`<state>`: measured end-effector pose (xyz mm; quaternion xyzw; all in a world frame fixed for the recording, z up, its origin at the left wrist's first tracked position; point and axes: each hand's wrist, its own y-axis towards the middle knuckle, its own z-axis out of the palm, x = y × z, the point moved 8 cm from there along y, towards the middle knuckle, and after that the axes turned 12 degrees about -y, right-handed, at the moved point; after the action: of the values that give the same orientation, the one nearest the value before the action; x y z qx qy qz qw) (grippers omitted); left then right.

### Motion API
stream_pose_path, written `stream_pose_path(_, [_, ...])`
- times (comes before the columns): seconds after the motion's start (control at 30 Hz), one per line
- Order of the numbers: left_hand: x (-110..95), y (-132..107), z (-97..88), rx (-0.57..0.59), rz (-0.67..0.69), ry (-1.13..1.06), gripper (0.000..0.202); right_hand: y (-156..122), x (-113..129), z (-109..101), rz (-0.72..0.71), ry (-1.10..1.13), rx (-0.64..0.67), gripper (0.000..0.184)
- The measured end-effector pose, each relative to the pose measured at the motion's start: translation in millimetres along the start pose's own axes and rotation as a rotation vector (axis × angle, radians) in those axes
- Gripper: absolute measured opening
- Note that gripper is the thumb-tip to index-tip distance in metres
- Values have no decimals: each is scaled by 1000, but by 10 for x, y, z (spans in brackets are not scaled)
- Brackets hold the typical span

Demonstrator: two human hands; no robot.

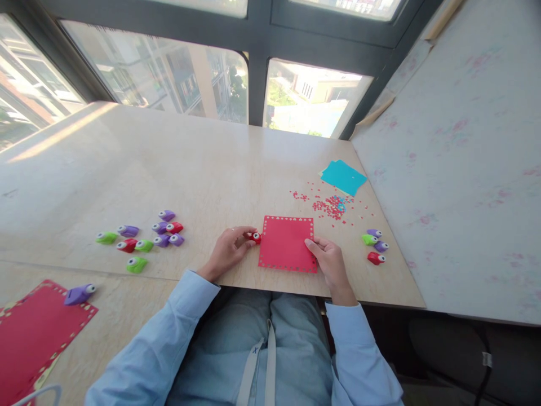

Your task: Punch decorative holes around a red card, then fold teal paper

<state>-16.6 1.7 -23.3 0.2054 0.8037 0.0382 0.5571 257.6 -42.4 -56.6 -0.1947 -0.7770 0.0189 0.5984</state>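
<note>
A red sheet of paper [285, 242] lies in front of me, with small punched holes along its top, right and bottom edges. At its left edge my left hand [230, 250] grips a small red craft punch [256, 237] between thumb and fingers. The punch meets the paper's edge; whether the paper sits in its slot I cannot tell. My right hand [331, 259] pinches the right edge of the sheet, thumb on top and fingers partly hidden beneath.
Several purple, green and red punches [162, 228] stand to the left, and more punches [375, 241] to the right. Red paper bits [329, 207] lie scattered near blue paper sheets [343, 177]. A larger red sheet [38, 332] carries a purple punch [79, 294]. A wall [456, 169] borders the right.
</note>
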Motion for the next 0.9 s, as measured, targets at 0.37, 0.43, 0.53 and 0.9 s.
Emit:
stream_pose_path(0.37, [-37,8,30,48,82,66,22,-7,29,40,5,5,21,46])
stream_pose_path(0.43, [-37,9,29,49,84,70,22,-6,27,48,8,12,22,44])
stream_pose_path(0.53, [-45,8,27,46,90,74,22,5,21,51,3,-12,15,42])
stream_pose_path(0.9, [-74,13,24,46,80,93,21,28,-10,41,-19,-71,1,41])
